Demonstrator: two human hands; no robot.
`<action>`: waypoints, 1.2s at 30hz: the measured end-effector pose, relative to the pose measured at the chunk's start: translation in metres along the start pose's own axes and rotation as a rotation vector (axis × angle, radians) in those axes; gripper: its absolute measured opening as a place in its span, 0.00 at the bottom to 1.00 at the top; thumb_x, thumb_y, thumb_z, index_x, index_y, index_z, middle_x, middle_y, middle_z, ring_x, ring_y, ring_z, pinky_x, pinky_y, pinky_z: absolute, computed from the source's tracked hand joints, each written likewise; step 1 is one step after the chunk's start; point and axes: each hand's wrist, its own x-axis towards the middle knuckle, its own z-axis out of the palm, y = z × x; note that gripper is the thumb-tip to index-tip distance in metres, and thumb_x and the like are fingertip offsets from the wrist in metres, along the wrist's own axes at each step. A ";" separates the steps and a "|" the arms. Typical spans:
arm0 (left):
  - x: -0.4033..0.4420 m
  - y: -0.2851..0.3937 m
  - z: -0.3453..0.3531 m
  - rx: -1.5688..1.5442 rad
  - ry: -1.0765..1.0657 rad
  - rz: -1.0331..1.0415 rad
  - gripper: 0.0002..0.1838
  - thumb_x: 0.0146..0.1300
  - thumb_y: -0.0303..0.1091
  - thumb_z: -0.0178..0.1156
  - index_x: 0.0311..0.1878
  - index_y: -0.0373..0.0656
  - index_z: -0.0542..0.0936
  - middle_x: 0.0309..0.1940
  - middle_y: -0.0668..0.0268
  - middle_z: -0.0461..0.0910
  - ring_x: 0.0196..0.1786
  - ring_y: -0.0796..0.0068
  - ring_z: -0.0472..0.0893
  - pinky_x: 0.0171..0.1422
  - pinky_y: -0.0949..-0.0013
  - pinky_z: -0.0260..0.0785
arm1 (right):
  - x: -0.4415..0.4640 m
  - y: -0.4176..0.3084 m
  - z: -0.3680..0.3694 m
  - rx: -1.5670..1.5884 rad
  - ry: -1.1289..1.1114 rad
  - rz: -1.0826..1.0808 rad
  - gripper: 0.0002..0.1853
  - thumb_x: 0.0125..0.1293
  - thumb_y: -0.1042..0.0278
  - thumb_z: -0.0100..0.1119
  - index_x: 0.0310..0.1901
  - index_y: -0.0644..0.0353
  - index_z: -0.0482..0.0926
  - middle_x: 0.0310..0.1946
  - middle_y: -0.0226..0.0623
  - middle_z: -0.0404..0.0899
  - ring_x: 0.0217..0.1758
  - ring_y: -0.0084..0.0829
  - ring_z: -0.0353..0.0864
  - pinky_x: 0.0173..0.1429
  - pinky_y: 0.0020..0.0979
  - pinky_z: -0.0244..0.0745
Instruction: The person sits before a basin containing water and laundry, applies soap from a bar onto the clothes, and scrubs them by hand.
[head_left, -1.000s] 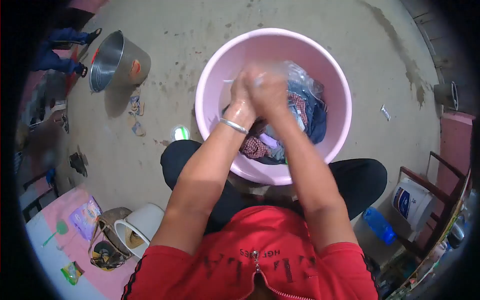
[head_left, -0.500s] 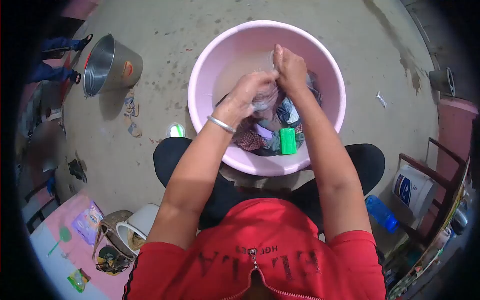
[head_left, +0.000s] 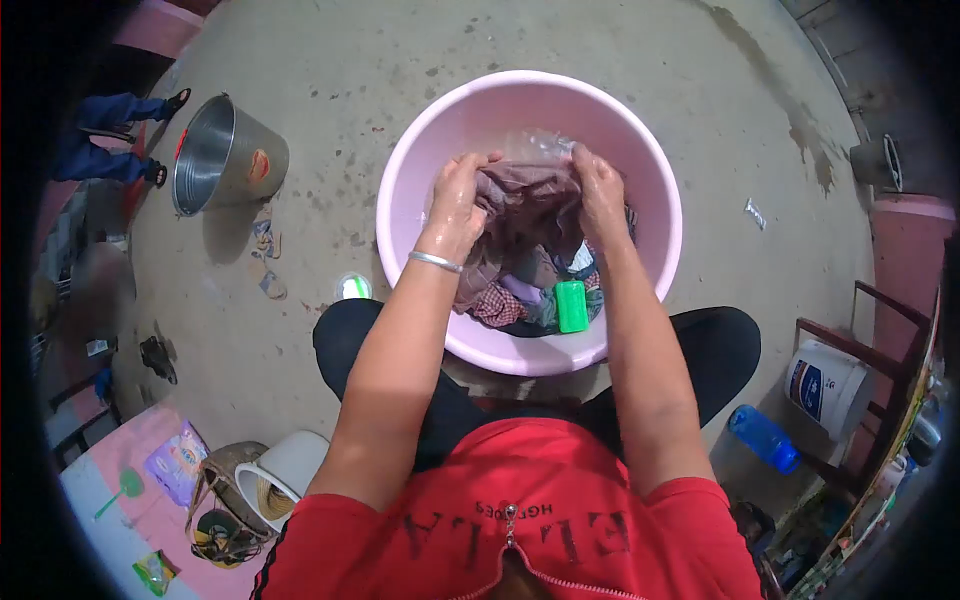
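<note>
Cloth (head_left: pixel 530 205): brown and wet-looking, stretched between my two hands over the pink tub (head_left: pixel 530 361), its lower folds drooping onto the other laundry.
Left hand (head_left: pixel 457 195): closed on the cloth's left side, a silver bangle (head_left: pixel 436 262) at my wrist.
Right hand (head_left: pixel 600 192): gripping the cloth's right side, well apart from the left; I can't see exactly how my fingertips sit.
Weight: light dry, I'd judge, but the water should make it drag downward.
Feel: soft and limp, with no stiffness of its own; probably slick wherever suds cling.
Strength: likely sturdy enough to rub, though a thin spot could stretch under a hard pull.
Hold: best by a gathered fistful at each side, since a fingertip pinch might slide off.
Soap bar (head_left: pixel 572 306): bright green, lying on the laundry near my side of the tub, touched by neither hand.
Checked cloth (head_left: pixel 498 306): bunched left of the soap.
</note>
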 end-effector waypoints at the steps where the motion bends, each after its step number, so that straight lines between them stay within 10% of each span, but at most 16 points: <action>1: -0.002 -0.004 0.004 0.060 0.103 0.006 0.05 0.62 0.30 0.52 0.36 0.40 0.75 0.33 0.61 0.78 0.36 0.70 0.77 0.43 0.66 0.73 | -0.001 -0.011 0.021 -0.035 0.048 -0.094 0.13 0.61 0.58 0.63 0.29 0.61 0.79 0.26 0.30 0.78 0.30 0.18 0.73 0.36 0.23 0.69; 5: 0.001 -0.012 -0.011 -0.222 0.055 -0.047 0.09 0.65 0.39 0.50 0.35 0.44 0.71 0.29 0.65 0.74 0.33 0.70 0.75 0.38 0.66 0.71 | -0.035 -0.024 0.107 -0.326 -0.070 -0.395 0.12 0.58 0.60 0.64 0.33 0.62 0.78 0.31 0.42 0.81 0.33 0.31 0.80 0.40 0.28 0.74; 7: -0.023 -0.005 0.002 -0.435 0.043 -0.031 0.10 0.63 0.38 0.54 0.28 0.47 0.66 0.22 0.70 0.67 0.27 0.72 0.72 0.32 0.67 0.70 | -0.044 -0.021 0.125 -1.050 -0.208 -0.940 0.13 0.61 0.58 0.56 0.30 0.61 0.78 0.30 0.50 0.79 0.34 0.48 0.80 0.38 0.42 0.75; 14: 0.003 -0.025 0.004 -0.245 0.328 -0.130 0.11 0.64 0.41 0.51 0.30 0.45 0.71 0.26 0.70 0.71 0.27 0.73 0.73 0.33 0.67 0.70 | -0.005 -0.007 0.099 -0.898 0.064 -0.519 0.16 0.65 0.59 0.50 0.25 0.60 0.78 0.24 0.51 0.78 0.28 0.55 0.78 0.38 0.49 0.73; 15: 0.022 -0.039 -0.039 -0.185 -0.115 -0.082 0.16 0.68 0.44 0.41 0.39 0.44 0.73 0.35 0.62 0.77 0.38 0.66 0.78 0.44 0.64 0.73 | -0.027 -0.014 0.111 -0.850 0.040 -0.689 0.17 0.66 0.59 0.49 0.25 0.61 0.78 0.24 0.52 0.77 0.29 0.55 0.78 0.38 0.50 0.72; 17: 0.031 -0.045 -0.043 -0.177 -0.247 -0.020 0.15 0.67 0.42 0.43 0.40 0.43 0.74 0.36 0.63 0.76 0.39 0.67 0.77 0.45 0.64 0.73 | -0.030 -0.012 0.117 -0.773 0.064 -0.925 0.20 0.69 0.60 0.43 0.24 0.61 0.77 0.23 0.53 0.77 0.31 0.56 0.78 0.40 0.52 0.71; 20: -0.014 -0.019 0.019 -0.183 0.068 -0.328 0.19 0.68 0.45 0.39 0.46 0.41 0.74 0.41 0.58 0.78 0.43 0.64 0.79 0.47 0.63 0.74 | 0.004 -0.014 0.082 -0.975 0.109 -0.649 0.21 0.69 0.61 0.40 0.24 0.61 0.77 0.23 0.55 0.77 0.32 0.56 0.78 0.40 0.50 0.72; 22: -0.021 -0.018 0.016 -0.212 -0.082 -0.409 0.14 0.66 0.41 0.49 0.44 0.40 0.75 0.38 0.61 0.79 0.40 0.69 0.80 0.47 0.65 0.75 | 0.022 -0.021 0.054 -1.001 0.120 -0.658 0.23 0.71 0.57 0.40 0.23 0.62 0.76 0.21 0.52 0.76 0.29 0.50 0.79 0.38 0.43 0.74; 25: -0.031 -0.005 0.021 0.648 -0.289 -0.312 0.14 0.55 0.28 0.65 0.44 0.40 0.75 0.36 0.66 0.80 0.39 0.77 0.80 0.43 0.73 0.75 | 0.027 -0.028 0.027 -0.641 0.010 -0.317 0.26 0.69 0.47 0.46 0.25 0.62 0.78 0.20 0.42 0.77 0.26 0.36 0.79 0.35 0.36 0.73; 28: -0.028 0.003 0.016 0.442 -0.358 -0.188 0.12 0.57 0.30 0.64 0.43 0.40 0.75 0.36 0.65 0.80 0.38 0.77 0.80 0.42 0.73 0.75 | 0.014 -0.018 0.001 -0.367 -0.146 -0.022 0.26 0.62 0.41 0.56 0.30 0.63 0.81 0.22 0.31 0.78 0.28 0.23 0.76 0.35 0.30 0.71; 30: -0.023 0.008 0.017 0.385 -0.313 -0.130 0.10 0.58 0.31 0.63 0.41 0.40 0.76 0.34 0.65 0.80 0.38 0.76 0.81 0.41 0.73 0.75 | -0.007 -0.010 -0.016 -0.433 -0.514 0.163 0.24 0.57 0.46 0.65 0.36 0.64 0.82 0.27 0.28 0.79 0.31 0.21 0.75 0.37 0.27 0.71; 32: -0.013 0.013 0.012 0.188 -0.166 -0.082 0.09 0.60 0.32 0.62 0.41 0.38 0.77 0.33 0.64 0.80 0.38 0.75 0.81 0.42 0.71 0.75 | -0.010 0.009 -0.024 -0.671 -0.501 0.207 0.21 0.56 0.53 0.68 0.39 0.65 0.81 0.28 0.29 0.79 0.33 0.21 0.76 0.40 0.24 0.71; 36: 0.002 -0.008 -0.003 0.264 0.166 0.092 0.04 0.61 0.29 0.57 0.36 0.40 0.77 0.31 0.63 0.80 0.35 0.75 0.81 0.37 0.71 0.75 | -0.004 0.014 -0.012 -0.182 -0.176 0.080 0.14 0.58 0.63 0.65 0.38 0.66 0.79 0.30 0.31 0.79 0.35 0.22 0.76 0.42 0.25 0.72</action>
